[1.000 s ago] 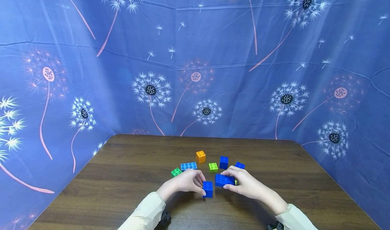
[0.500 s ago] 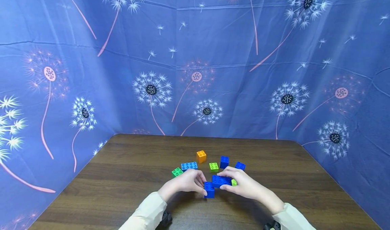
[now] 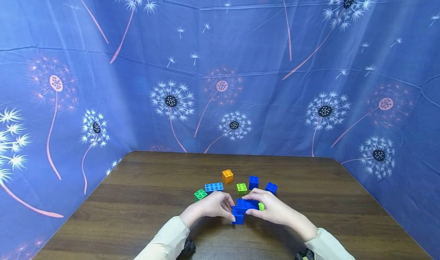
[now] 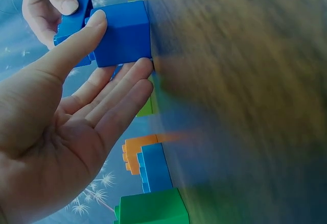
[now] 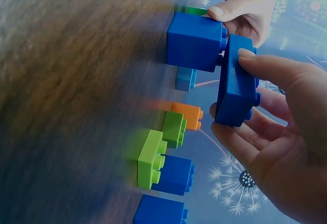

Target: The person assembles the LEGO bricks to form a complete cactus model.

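The left hand (image 3: 210, 206) is pinching a tall dark-blue square brick (image 3: 238, 215) that is standing on the wooden table (image 3: 137, 214), near the front middle; in the left wrist view the thumb (image 4: 76, 43) is lying on one side of the brick and the fingertips on the other, with the fingers fairly straight. The right hand (image 3: 271, 210) is gripping a flat dark-blue long brick (image 3: 247, 204) between thumb and curled fingers and is holding it right at the top of the square brick. In the right wrist view the long brick (image 5: 236, 81) is sitting against the studs of the square brick (image 5: 195, 41), overhanging to the right; whether it is fully pressed on cannot be told.

Just beside the right hand, on its far side, a small lime-green brick (image 3: 261, 206) is lying on the table. Farther back, loose bricks are lying in an arc: a green brick (image 3: 200, 194) at the left, then a light-blue long brick (image 3: 214, 187), an orange brick (image 3: 227, 176) farthest back, a lime-green brick (image 3: 241, 188), a dark-blue tall brick (image 3: 253, 182) and a dark-blue brick (image 3: 271, 187) at the right. A blue dandelion-print cloth (image 3: 220, 69) is hanging behind and beside the table.
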`<state>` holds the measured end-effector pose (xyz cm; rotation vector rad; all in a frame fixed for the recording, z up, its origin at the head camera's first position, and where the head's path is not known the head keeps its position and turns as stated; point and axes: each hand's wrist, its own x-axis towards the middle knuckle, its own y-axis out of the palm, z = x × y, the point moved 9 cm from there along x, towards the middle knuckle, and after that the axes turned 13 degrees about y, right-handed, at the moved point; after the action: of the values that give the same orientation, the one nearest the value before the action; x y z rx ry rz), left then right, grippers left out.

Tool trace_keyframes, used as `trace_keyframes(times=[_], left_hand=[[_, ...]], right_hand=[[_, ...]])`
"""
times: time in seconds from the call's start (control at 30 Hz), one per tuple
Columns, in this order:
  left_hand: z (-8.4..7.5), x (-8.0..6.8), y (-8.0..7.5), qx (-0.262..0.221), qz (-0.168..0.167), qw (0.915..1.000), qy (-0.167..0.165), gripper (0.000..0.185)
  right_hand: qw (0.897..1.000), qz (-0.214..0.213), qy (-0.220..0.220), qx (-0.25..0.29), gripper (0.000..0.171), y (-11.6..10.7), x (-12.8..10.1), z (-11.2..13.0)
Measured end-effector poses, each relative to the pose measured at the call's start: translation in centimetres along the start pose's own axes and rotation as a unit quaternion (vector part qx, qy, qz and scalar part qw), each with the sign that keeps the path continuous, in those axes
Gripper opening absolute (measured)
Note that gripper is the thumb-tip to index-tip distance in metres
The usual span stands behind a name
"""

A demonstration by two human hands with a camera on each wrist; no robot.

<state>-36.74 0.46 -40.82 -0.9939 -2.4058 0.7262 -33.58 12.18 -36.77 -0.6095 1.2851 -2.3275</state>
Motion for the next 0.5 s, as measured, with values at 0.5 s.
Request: trace_keyframes(times=[0.5], left_hand=[[0.59, -0.14, 0.11, -0.003, 0.01, 0.9998, -0.019, 0.025]], right_hand=[[1.0, -0.003, -0.021, -0.005, 0.035, 0.43, 0.15, 0.83]])
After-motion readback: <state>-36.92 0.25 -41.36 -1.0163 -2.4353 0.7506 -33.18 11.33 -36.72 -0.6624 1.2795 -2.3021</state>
